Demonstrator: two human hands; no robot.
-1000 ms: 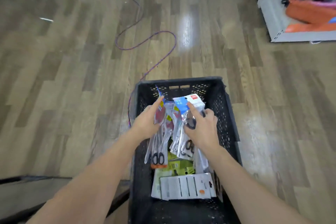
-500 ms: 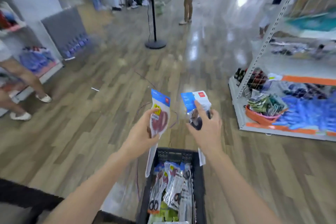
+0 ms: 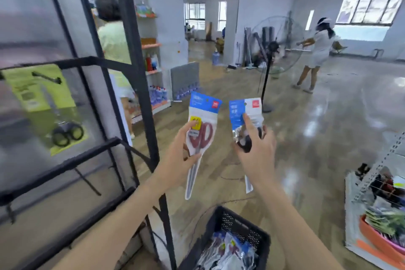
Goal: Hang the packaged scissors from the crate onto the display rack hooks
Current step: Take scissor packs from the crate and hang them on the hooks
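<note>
Fingers [image 3: 192,126] of our left hand [image 3: 177,160] pinch one scissors pack [image 3: 200,136], right hand [image 3: 256,155] another [image 3: 246,123]; a loose pinch could drop either before the rack hooks [image 3: 47,78].

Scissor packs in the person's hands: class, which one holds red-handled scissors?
The pack gripped by the left hand; the right hand's pack shows dark handles.

Two scissor packs [image 3: 200,131] [image 3: 246,120] in raised hands [image 3: 179,155] [image 3: 257,155], rack [image 3: 135,68] somewhat blurred.
</note>
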